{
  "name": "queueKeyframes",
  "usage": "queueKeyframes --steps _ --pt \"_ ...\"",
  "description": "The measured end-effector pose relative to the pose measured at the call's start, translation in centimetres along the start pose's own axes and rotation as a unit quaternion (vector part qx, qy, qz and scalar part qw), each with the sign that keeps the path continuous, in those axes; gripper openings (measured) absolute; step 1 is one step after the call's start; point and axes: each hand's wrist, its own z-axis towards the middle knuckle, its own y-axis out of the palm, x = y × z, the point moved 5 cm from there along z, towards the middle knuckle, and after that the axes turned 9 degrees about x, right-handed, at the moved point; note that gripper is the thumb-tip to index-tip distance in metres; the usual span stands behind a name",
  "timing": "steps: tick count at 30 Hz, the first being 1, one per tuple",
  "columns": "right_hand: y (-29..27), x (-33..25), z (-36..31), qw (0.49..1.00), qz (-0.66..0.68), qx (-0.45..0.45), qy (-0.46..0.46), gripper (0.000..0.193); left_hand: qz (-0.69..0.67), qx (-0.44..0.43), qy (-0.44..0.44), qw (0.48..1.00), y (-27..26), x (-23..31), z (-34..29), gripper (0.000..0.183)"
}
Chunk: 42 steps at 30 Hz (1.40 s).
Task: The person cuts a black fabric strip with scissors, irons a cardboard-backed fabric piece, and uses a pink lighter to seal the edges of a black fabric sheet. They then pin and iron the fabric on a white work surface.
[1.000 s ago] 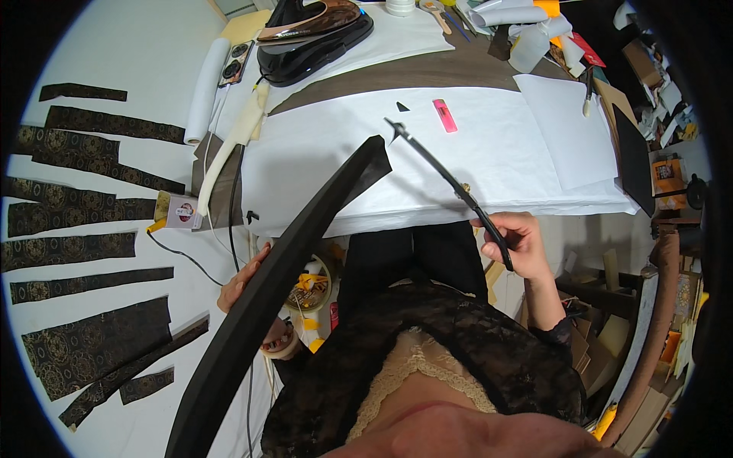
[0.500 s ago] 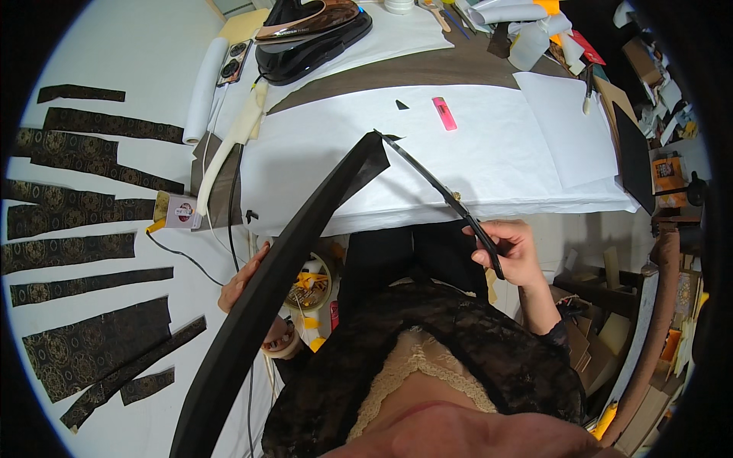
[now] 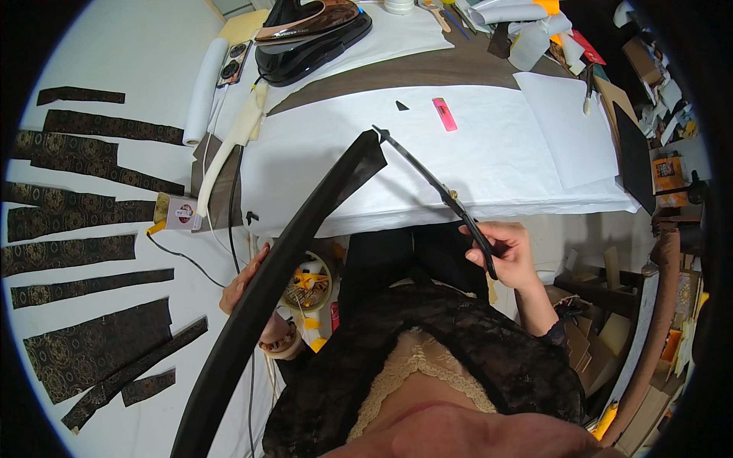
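A long, curved black strip [image 3: 286,240], covered in fabric-like material, slants from the lower left up over the white-covered table. My left hand [image 3: 243,284] holds it from its left side, partly hidden behind it. In my right hand [image 3: 510,250] is a pair of scissors [image 3: 441,189], fingers and thumb at its black handles. The scissor tips reach the strip's far end, where a loose flap hangs. Beyond lie a small black triangular scrap [image 3: 402,105] and a pink rectangular piece [image 3: 444,114].
A steam iron [image 3: 305,38] on its dark base stands at the back left, near a white roll [image 3: 206,91]. Patterned dark fabric pieces [image 3: 99,336] spread across the left surface. White paper [image 3: 573,130] lies at right. Below the table edge sits a bin [image 3: 330,282] of scraps.
The scissors and my right hand have shifted slightly, and the tips now cross the strip's end. A thin sliver that stuck out beside the tips no longer shows.
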Motion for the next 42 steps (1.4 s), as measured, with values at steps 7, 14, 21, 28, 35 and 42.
queueKeyframes --steps 7,14,21,28,35,42 --pt "-0.6 0.0 0.3 0.999 0.037 0.004 0.008 0.033 0.062 0.033 -0.065 0.995 -3.7 -1.6 -1.9 0.038" --pt "-1.2 -0.1 0.9 0.999 -0.010 -0.047 -0.014 0.037 -0.058 0.058 -0.006 0.997 -2.5 -1.6 -1.1 0.029" --pt "-1.8 -0.8 1.3 0.999 -0.030 -0.034 -0.018 0.038 -0.105 0.051 -0.038 0.992 -2.6 -1.6 -1.1 0.029" --pt "-2.2 -2.2 1.7 0.983 -0.140 0.050 -0.107 0.038 -0.049 0.027 -0.022 0.998 -0.7 -0.4 -0.3 0.033" --pt "-3.0 -3.4 1.7 0.875 -0.373 0.193 -0.243 0.038 -0.085 0.212 -0.231 0.946 1.2 -2.9 -1.4 0.038" --pt "-4.7 -3.2 1.0 0.832 -0.445 0.203 -0.261 0.043 -0.164 0.286 -0.473 0.817 3.3 -9.2 -3.1 0.047"
